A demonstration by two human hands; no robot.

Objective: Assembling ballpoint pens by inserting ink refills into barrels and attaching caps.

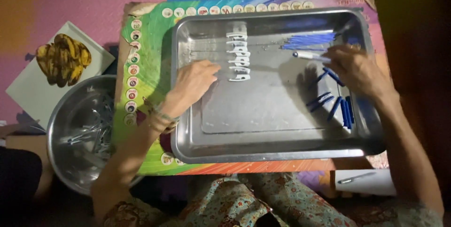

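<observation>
Nearest the wearer, patterned cloth covered the lap, and a lone pen (pixel 355 177) lay on white paper at the right. A steel tray (pixel 277 149) sat on the colourful desk (pixel 145 72). The left hand (pixel 195 80) rested inside it, grip released, fingers spread flat just beside a column of white clips (pixel 238 55). The right hand (pixel 358 71) pinched a white pen barrel (pixel 310 55), blue caps (pixel 336 107) scattered beneath. Farther off lay bundled blue refills (pixel 310 40). Left of the desk stood a steel bowl (pixel 70 114) (bananas (pixel 63 59) beyond it).
</observation>
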